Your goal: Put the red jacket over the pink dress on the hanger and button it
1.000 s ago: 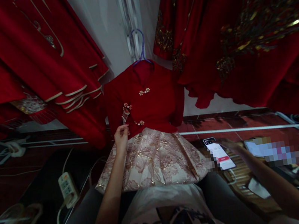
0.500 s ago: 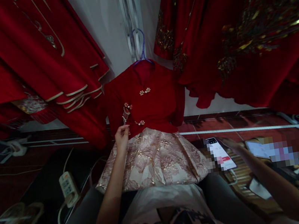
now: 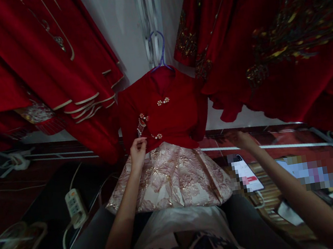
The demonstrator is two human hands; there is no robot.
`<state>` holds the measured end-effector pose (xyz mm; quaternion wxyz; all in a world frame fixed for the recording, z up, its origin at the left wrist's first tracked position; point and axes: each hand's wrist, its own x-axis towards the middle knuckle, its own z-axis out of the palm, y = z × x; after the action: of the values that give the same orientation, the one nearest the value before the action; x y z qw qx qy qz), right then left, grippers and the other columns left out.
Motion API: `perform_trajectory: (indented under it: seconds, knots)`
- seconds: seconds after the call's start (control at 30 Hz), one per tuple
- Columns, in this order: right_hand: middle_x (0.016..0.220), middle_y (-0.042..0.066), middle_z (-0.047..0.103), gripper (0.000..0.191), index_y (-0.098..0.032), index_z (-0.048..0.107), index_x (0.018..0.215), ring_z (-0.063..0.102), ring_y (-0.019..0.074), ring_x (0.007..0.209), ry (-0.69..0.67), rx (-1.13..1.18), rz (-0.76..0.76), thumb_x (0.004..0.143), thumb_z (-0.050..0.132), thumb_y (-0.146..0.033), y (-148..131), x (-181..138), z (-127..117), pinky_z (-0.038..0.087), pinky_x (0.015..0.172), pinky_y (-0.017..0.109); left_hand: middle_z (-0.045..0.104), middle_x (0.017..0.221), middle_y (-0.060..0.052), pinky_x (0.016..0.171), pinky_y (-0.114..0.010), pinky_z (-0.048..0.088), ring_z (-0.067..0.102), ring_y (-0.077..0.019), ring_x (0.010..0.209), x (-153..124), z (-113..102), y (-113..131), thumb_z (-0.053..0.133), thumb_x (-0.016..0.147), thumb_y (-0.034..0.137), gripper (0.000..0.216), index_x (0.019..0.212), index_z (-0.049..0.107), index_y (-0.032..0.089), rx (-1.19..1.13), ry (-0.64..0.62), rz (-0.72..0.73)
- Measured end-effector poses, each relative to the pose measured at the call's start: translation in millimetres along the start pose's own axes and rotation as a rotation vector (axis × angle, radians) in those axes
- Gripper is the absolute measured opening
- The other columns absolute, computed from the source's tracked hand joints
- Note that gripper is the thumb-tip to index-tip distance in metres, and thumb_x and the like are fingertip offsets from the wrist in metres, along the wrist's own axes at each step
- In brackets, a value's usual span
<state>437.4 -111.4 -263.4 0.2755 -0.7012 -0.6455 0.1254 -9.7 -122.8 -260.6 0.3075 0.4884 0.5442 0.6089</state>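
A red long-sleeved top (image 3: 171, 117) with beaded flower fastenings hangs on a purple hanger (image 3: 162, 51). Below it a pale pink-and-gold brocade skirt (image 3: 178, 177) spreads over my lap. My left hand (image 3: 138, 149) is at the top's lower edge, just under a beaded tassel (image 3: 141, 124). Its fingers are curled and closed; what they pinch is too small to make out. My right hand (image 3: 242, 140) is in the air to the right of the skirt, above a phone (image 3: 246, 174). Dimness and blur smear its fingers.
Red garments (image 3: 82, 70) hang at left, and sequined ones (image 3: 302, 23) at right. A white rack bar (image 3: 271, 146) crosses low behind the phone. A second, partly blurred screen (image 3: 309, 171) lies right. A power strip (image 3: 76, 208) sits on a black surface at left.
My right hand has moved left and away from me, toward the garment. The left hand stays at the top's lower edge, shifted slightly. The view has turned a little.
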Motion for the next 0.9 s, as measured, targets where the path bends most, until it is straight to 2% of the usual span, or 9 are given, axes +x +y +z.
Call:
perform_trajectory:
  seconds: [0.07, 0.13, 0.23, 0.33, 0.47, 0.6, 0.73, 0.83, 0.9]
  knots:
    - [0.079, 0.006, 0.073, 0.010, -0.021, 0.066, 0.080, 0.068, 0.0181, 0.069, -0.109, 0.085, -0.076, 0.075, 0.058, -0.017, -26.1, 7.5, 4.9, 0.050, 0.064, 0.027, 0.067, 0.097, -0.005, 0.072, -0.024, 0.049, 0.061, -0.0127, 0.079, -3.2, 3.2, 5.9, 0.062, 0.077, 0.030, 0.021, 0.094, 0.068, 0.019, 0.072, -0.033, 0.097]
    - [0.084, 0.006, 0.072, 0.012, -0.020, 0.064, 0.088, 0.068, 0.0167, 0.072, -0.151, 0.191, -0.159, 0.082, 0.054, -0.023, -62.4, 5.8, 10.4, 0.051, 0.068, 0.028, 0.064, 0.106, -0.006, 0.071, -0.024, 0.049, 0.061, -0.0116, 0.078, -7.5, 7.3, 11.8, 0.062, 0.080, 0.031, 0.026, 0.103, 0.069, 0.021, 0.145, -0.072, 0.163]
    - [0.086, 0.005, 0.070, 0.017, -0.020, 0.064, 0.092, 0.066, 0.0167, 0.076, -0.128, 0.245, -0.333, 0.088, 0.051, -0.031, -127.7, -11.2, 20.7, 0.049, 0.070, 0.028, 0.061, 0.110, -0.007, 0.064, -0.023, 0.049, 0.060, -0.0102, 0.072, -14.5, 13.6, 16.3, 0.063, 0.081, 0.035, 0.032, 0.110, 0.068, 0.022, 0.223, -0.082, 0.215]
    - [0.084, 0.004, 0.067, 0.018, -0.022, 0.064, 0.092, 0.061, 0.0169, 0.078, -0.034, 0.183, -0.504, 0.092, 0.049, -0.032, -186.1, -31.6, 35.8, 0.046, 0.072, 0.028, 0.062, 0.103, -0.006, 0.068, -0.025, 0.051, 0.060, -0.0116, 0.073, -20.4, 18.5, 15.7, 0.062, 0.083, 0.037, 0.032, 0.111, 0.068, 0.022, 0.302, -0.055, 0.269]
    - [0.090, 0.004, 0.063, 0.018, -0.023, 0.061, 0.100, 0.058, 0.0173, 0.087, -0.105, 0.208, -0.646, 0.094, 0.047, -0.033, -229.3, -41.4, 63.6, 0.046, 0.074, 0.027, 0.063, 0.100, -0.007, 0.081, -0.030, 0.051, 0.061, -0.0168, 0.085, -25.7, 21.9, 15.7, 0.058, 0.086, 0.035, 0.032, 0.115, 0.067, 0.024, 0.433, -0.051, 0.340]
    - [0.107, 0.009, 0.058, 0.023, -0.020, 0.053, 0.114, 0.057, 0.0187, 0.097, -0.112, 0.323, -0.627, 0.094, 0.045, -0.028, -243.7, -37.0, 90.5, 0.048, 0.085, 0.031, 0.064, 0.102, -0.008, 0.082, -0.031, 0.051, 0.063, -0.0178, 0.087, -26.8, 23.1, 16.7, 0.056, 0.087, 0.034, 0.032, 0.117, 0.066, 0.024, 0.424, -0.052, 0.331]
    - [0.104, 0.010, 0.057, 0.025, -0.017, 0.049, 0.116, 0.058, 0.0170, 0.090, -0.098, 0.439, -0.571, 0.094, 0.042, -0.026, -244.6, -32.6, 102.4, 0.049, 0.083, 0.030, 0.065, 0.103, -0.008, 0.079, -0.030, 0.053, 0.064, -0.0167, 0.085, -27.1, 22.4, 15.8, 0.057, 0.087, 0.034, 0.032, 0.115, 0.066, 0.022, 0.359, -0.048, 0.297]
    - [0.095, 0.007, 0.059, 0.023, -0.018, 0.050, 0.110, 0.058, 0.0148, 0.078, -0.073, 0.451, -0.516, 0.092, 0.046, -0.031, -220.9, -22.4, 95.6, 0.049, 0.071, 0.027, 0.065, 0.103, -0.008, 0.079, -0.029, 0.054, 0.064, -0.0160, 0.085, -27.8, 20.6, 15.3, 0.057, 0.087, 0.033, 0.031, 0.115, 0.066, 0.022, 0.350, -0.046, 0.301]
    - [0.087, 0.005, 0.061, 0.020, -0.018, 0.053, 0.099, 0.058, 0.0142, 0.072, -0.020, 0.375, -0.438, 0.091, 0.048, -0.036, -185.8, -10.1, 83.3, 0.047, 0.066, 0.026, 0.064, 0.103, -0.007, 0.077, -0.028, 0.055, 0.064, -0.0153, 0.084, -28.1, 19.2, 15.3, 0.057, 0.087, 0.032, 0.030, 0.114, 0.066, 0.022, 0.345, -0.047, 0.300]
